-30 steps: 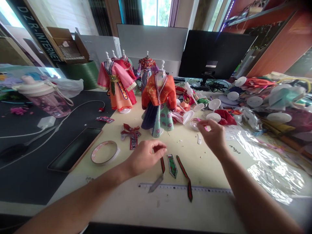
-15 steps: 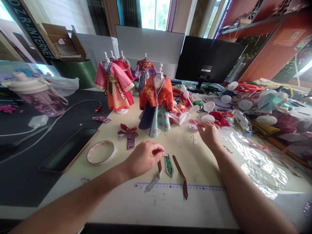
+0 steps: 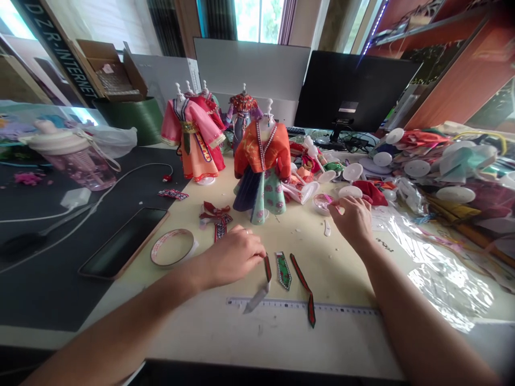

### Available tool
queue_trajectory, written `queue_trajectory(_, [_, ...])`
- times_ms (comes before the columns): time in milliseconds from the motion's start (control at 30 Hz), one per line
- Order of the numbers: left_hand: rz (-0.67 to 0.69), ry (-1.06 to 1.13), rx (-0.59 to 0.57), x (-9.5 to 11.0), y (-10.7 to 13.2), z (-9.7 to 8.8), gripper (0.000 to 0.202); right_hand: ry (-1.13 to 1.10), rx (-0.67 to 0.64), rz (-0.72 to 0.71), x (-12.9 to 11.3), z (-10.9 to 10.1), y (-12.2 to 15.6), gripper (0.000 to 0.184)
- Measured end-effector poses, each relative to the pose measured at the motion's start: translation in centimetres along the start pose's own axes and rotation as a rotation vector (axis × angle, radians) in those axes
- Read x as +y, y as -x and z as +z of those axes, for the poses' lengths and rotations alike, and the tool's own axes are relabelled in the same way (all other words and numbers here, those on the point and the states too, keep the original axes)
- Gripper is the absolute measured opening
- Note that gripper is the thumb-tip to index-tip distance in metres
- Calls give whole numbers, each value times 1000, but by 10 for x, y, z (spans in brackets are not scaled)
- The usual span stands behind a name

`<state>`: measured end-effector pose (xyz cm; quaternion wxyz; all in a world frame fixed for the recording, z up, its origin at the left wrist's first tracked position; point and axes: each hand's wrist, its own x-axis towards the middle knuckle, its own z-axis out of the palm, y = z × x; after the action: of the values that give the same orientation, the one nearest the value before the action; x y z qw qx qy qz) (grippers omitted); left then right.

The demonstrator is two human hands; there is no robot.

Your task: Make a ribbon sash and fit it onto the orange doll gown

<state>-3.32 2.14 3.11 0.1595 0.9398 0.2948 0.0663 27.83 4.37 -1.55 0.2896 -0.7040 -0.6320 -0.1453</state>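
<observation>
My left hand (image 3: 233,255) hovers low over the table, thumb and fingertips pressed together. Close by its fingertips is the upper end of a narrow red-and-dark ribbon (image 3: 268,268) with a pale tail. Whatever that pinch may hold is hidden. To the right of this ribbon lie a green pointed tab (image 3: 284,271) edged with small beads and a second folded ribbon (image 3: 303,281). My right hand (image 3: 353,221) is closed in a pinch beside a small round dish (image 3: 322,203) with a pink item; I cannot make out anything between its fingers. Behind stands a dress form (image 3: 263,155) in an orange top.
A tape roll (image 3: 172,247), a phone (image 3: 124,241) and a patterned bow (image 3: 217,214) lie left. Along the front runs a clear ruler (image 3: 333,309). Plastic film (image 3: 446,289) and heaped doll clothes (image 3: 434,166) fill the right side. More dressed forms (image 3: 195,145) stand behind.
The view has shifted slightly. My left hand has turned palm-down and its fingertips have moved left, away from the green tab. My right hand stays pinched by the round dish.
</observation>
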Motion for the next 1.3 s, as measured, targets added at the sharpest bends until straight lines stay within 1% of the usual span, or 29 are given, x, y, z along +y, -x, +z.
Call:
queue_trajectory(100, [69,-86,-57,10,7,-4,21,-71,-86,-124,-21,-17,9,21])
queue_trajectory(200, [86,-129,-127,23,13,-3,17,-188,-307,-343,-49,-34,24,16])
queue_trajectory(300, [105,-168,-123,30,17,4,19,-215,-421,-466,-76,-42,39,12])
queue_trajectory(367, [117,-209,-99,30,17,8,21,-210,-460,-509,-88,-41,46,10])
queue_trajectory(500, [130,-263,-55,26,16,13,21,-169,-496,-519,-98,-34,53,5])
queue_trajectory(567, [131,-270,-47,25,14,13,21,-152,-503,-509,-99,-31,55,7])
queue_trajectory(667, [120,-275,-65,24,12,12,23,-136,-519,-503,-101,-28,56,10])
queue_trajectory(800, [104,-268,-98,25,12,12,23,-130,-546,-489,-103,-27,56,11])
queue_trajectory(933, [102,-265,-111,25,11,12,23,-146,-538,-481,-103,-28,54,11])
queue_trajectory(1100, [82,-242,-101,23,10,12,24,-163,-523,-469,-100,-36,54,6])
queue_trajectory(1200, [96,-228,-70,22,9,13,22,-149,-527,-478,-100,-39,56,7])
queue_trajectory(1300, [117,-231,-12,23,10,17,20,-139,-526,-479,-100,-37,56,7])
